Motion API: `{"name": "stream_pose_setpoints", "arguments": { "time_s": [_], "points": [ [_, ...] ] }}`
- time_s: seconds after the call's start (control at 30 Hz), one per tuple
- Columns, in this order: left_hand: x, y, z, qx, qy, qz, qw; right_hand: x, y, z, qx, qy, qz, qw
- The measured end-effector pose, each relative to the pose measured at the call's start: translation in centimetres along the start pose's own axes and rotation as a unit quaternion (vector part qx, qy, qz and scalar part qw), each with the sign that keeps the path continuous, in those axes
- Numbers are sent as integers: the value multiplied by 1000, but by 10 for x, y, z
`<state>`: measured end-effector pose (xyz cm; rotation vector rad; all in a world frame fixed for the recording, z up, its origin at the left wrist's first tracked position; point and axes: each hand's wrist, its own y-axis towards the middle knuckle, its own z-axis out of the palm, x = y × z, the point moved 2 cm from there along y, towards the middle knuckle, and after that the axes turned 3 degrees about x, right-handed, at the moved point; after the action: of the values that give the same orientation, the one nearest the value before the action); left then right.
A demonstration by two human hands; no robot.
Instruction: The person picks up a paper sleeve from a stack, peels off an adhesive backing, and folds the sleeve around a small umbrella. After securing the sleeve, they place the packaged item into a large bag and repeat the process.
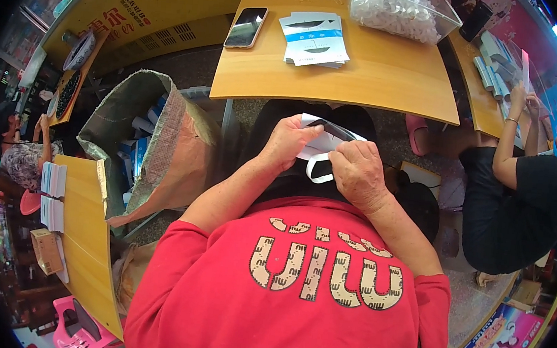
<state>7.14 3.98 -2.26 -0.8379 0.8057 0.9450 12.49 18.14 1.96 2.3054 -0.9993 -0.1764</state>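
In front of my body, over my lap, I hold a white printed paper sheet (319,144) that is bent into a curve, with a dark picture on its inner side. My left hand (286,143) pinches its left end, thumb on top. At the right end the closed fingers of my right hand (360,171) grip it. A narrow white strip (318,177) hangs below as a loop beside my right fingers. On the table beyond lies a stack of white cards (315,39) with umbrella pictures and a blue band.
A wooden table (339,90) stands ahead, with a phone (245,28) and a clear tub (447,28) of white plastic pieces. An open woven sack (184,159) holding blue-and-white items stands at my left. Co-workers sit at the right (523,175) and far left (26,160).
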Motion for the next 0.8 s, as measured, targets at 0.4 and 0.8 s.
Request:
{"name": "stream_pose_setpoints", "arguments": {
  "time_s": [0.4,0.8],
  "points": [
    [-12,-1,-14,28,88,-11,996,4,-6,-17,-71,139,106,982],
    [-7,0,-13,-1,34,-16,999,-5,-9,-5,14,12,59,998]
  ]
}}
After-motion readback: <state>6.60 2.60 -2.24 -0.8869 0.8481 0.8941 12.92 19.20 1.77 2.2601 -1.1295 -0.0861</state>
